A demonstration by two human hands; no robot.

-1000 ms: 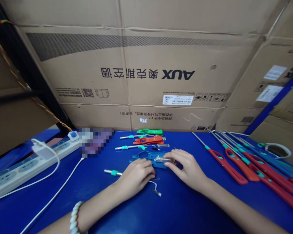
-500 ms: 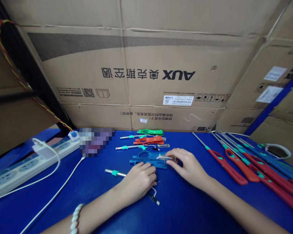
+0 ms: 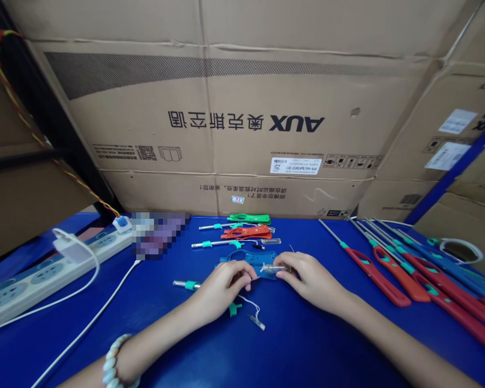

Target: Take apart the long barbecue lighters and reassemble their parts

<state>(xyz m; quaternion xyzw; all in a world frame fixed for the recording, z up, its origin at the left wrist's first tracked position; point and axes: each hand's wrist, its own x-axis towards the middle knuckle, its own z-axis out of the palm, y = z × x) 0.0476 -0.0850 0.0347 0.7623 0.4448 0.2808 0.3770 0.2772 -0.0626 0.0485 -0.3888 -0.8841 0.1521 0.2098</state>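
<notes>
My right hand (image 3: 307,277) is closed on a clear lighter fuel tank (image 3: 272,268), its nozzle pointing left. Facing it, my left hand (image 3: 232,280) pinches something thin and small, too fine to make out. Beneath both hands lie the blue lighter casing halves (image 3: 258,256), partly covered. Under my left wrist is a silver lighter tube (image 3: 186,284) with a green collar. A green trigger (image 3: 234,309) and a small igniter (image 3: 256,321) on white wire lie just in front of that hand.
Behind are an orange casing (image 3: 246,233) and a green casing (image 3: 248,219) with their tubes and tanks. Several long-necked lighters (image 3: 374,275) lie at the right. A power strip (image 3: 44,275) with white cables runs along the left. Cardboard (image 3: 234,81) walls the back.
My left hand has lifted off the parts on the table and come up near the fuel tank's nozzle, now pinching. The igniter on its wire has shifted slightly. My right hand keeps the tank.
</notes>
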